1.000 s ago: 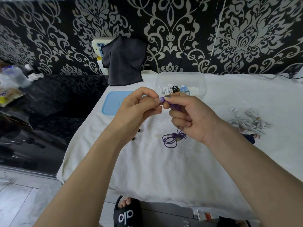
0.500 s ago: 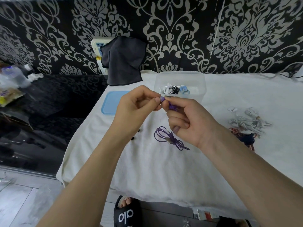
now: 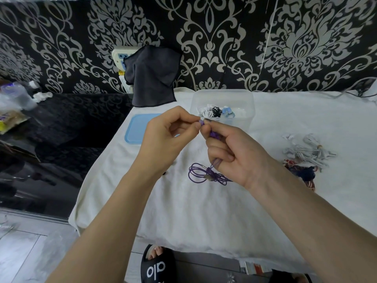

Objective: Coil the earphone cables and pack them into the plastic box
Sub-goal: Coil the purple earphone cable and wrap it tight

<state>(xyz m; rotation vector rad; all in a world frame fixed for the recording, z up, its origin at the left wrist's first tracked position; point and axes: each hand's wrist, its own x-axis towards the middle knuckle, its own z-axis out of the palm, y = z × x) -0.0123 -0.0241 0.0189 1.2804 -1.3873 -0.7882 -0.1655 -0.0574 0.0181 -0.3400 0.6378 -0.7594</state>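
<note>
1. Closest in, the loose end of the purple earphone cable (image 3: 206, 174) lies looped on the white cloth (image 3: 183, 211).
2. Up top, the left hand (image 3: 169, 137) and right hand (image 3: 230, 154) both pinch the purple earbud end, fingers curled tight.
3. I'd keep the wraps small and even with steady tension.
4. Behind sits the plastic box (image 3: 247, 103), already holding a few coils.

Bare white worktop (image 3: 204, 211) is lying open below both hands. The plastic box (image 3: 250, 103) is standing just behind them, a blue lid (image 3: 135, 129) left, bundled cables (image 3: 306, 154) right.
</note>
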